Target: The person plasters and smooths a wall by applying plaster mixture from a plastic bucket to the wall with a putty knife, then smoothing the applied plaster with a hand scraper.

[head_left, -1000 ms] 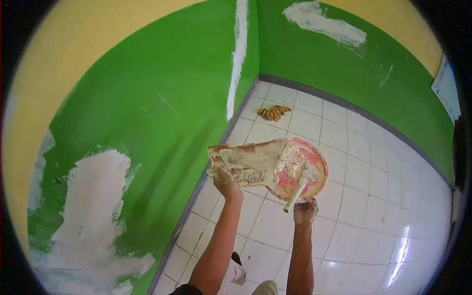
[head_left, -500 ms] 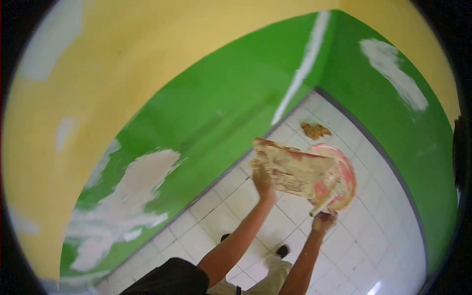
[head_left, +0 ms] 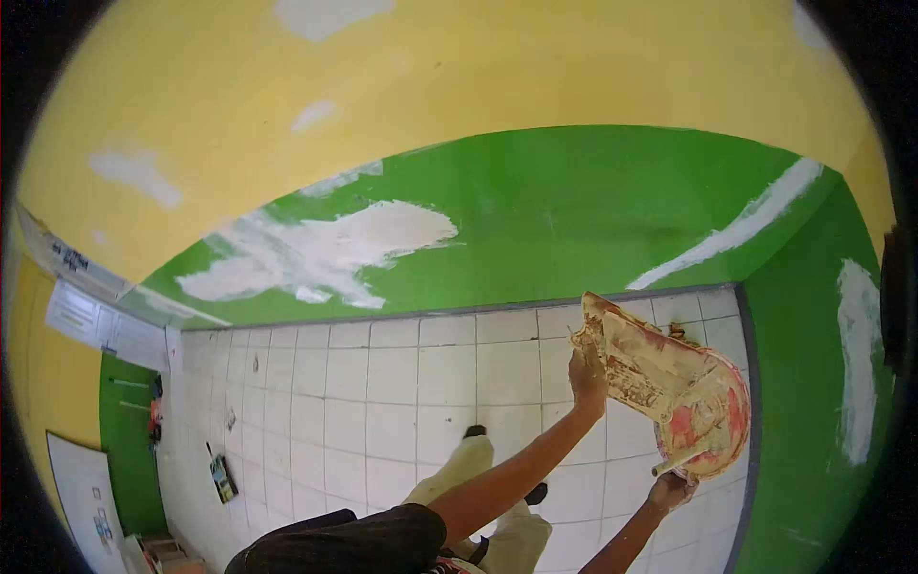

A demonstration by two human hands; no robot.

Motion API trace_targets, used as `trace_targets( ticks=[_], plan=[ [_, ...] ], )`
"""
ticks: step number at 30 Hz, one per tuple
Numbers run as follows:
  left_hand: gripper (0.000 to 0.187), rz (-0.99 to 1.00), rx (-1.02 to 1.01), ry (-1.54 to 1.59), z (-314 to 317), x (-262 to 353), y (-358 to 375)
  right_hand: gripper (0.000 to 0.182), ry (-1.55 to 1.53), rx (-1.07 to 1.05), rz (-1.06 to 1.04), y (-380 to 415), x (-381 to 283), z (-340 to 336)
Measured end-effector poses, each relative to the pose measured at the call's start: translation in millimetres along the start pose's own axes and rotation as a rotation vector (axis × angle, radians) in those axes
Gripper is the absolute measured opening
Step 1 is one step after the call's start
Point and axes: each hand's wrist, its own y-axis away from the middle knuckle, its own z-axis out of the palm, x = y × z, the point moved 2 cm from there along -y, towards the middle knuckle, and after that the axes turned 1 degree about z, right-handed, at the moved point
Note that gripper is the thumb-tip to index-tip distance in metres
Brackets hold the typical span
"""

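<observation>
My left hand (head_left: 587,383) is closed on the left edge of a flat rectangular board (head_left: 636,359), smeared with cream putty and brown stains. The board's right end overlaps a round red tub (head_left: 734,407), whose inside is coated in the same putty. Gripping the tub's near rim is my right hand (head_left: 672,492), its fingers partly hidden underneath. A pale stick-like handle (head_left: 677,464) lies across the tub just above that hand; its far end is lost among the putty.
White patches (head_left: 335,244) mark the green and yellow wall ahead. A brown clump (head_left: 679,331) lies on the tiled floor (head_left: 440,373) near the corner. Farther left are a dark tray-like object (head_left: 221,475), a white board (head_left: 86,497) and a cardboard box (head_left: 167,555).
My view has swung left and levelled, showing more floor and the room's left side. Both hands keep their hold, and the board now sits at a steeper slant against the tub.
</observation>
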Motion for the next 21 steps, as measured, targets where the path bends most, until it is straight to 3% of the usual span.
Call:
trace_targets(
  ticks=[3, 6, 9, 11, 13, 14, 15, 17, 18, 19, 21],
  plan=[
    [0.048, 0.072, 0.015, -0.001, -6, -24, 17, 0.055, -0.041, 0.065, -0.058, -11, -4, -34],
    [0.050, 0.129, -0.005, -0.045, -11, -25, 46, 0.051, -0.159, -0.143, 0.047, -23, -6, -82],
    [0.051, 0.151, -0.082, -0.033, -8, -28, 37, 0.049, -0.385, -0.230, 0.144, -36, 5, -78],
    [0.051, 0.173, -0.099, -0.013, -5, -34, 31, 0.046, -0.257, -0.075, 0.045, -37, 3, -75],
    [0.049, 0.172, -0.034, -0.074, 1, -52, 23, 0.045, -0.243, -0.109, 0.058, -41, 0, -81],
    [0.049, 0.115, -0.121, -0.262, -3, -53, 15, 0.045, -0.224, -0.134, 0.064, -44, -3, -81],
    [0.049, 0.106, -0.104, -0.257, -3, -57, 15, 0.045, -0.205, -0.158, 0.070, -47, -7, -82],
    [0.046, 0.200, -0.210, -0.081, 6, -70, 14, 0.044, -0.214, -0.141, 0.149, -57, -12, -97],
    [0.046, 0.189, -0.221, -0.092, 3, -77, 12, 0.042, -0.246, -0.126, 0.180, -59, -14, -112],
    [0.044, 0.334, -0.197, -0.214, 0, -76, 9, 0.042, -0.246, -0.098, 0.154, -51, -11, -113],
    [0.042, 0.216, -0.303, -0.246, 6, -94, -4, 0.042, -0.183, 0.052, 0.149, -63, -10, -128]
  ],
)
